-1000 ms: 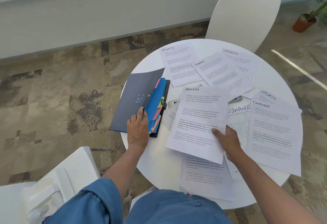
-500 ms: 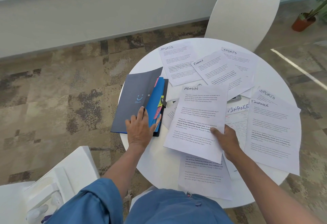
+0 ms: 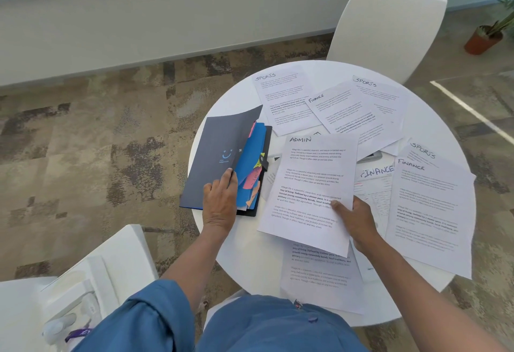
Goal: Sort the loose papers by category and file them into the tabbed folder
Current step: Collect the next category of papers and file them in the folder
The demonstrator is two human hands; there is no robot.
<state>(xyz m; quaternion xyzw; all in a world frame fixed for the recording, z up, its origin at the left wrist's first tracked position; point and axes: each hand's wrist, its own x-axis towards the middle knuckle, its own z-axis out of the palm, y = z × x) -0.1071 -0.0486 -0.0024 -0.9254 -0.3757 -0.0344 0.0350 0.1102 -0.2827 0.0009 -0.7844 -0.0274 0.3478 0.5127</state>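
Observation:
A tabbed folder point(image 3: 219, 151) with a dark grey cover lies at the round table's left edge, its cover lifted to show blue dividers and coloured tabs. My left hand point(image 3: 219, 204) grips the cover's lower edge. My right hand point(image 3: 356, 221) pinches the right edge of a sheet headed ADMIN point(image 3: 311, 184), held just right of the folder. Loose sheets headed SPORTS point(image 3: 281, 95) and FINANCE point(image 3: 345, 109) lie at the back. More FINANCE point(image 3: 428, 207) and SPORTS sheets lie at the right.
The white round table point(image 3: 244, 257) carries all the papers. A white chair point(image 3: 386, 31) stands behind it. Another white chair point(image 3: 116, 262) with white objects is at my lower left. A potted plant point(image 3: 485, 37) stands on the floor far right.
My left hand has shifted slightly on the folder cover, its fingers spreading over the lower edge. The ADMIN sheet in my right hand has barely moved.

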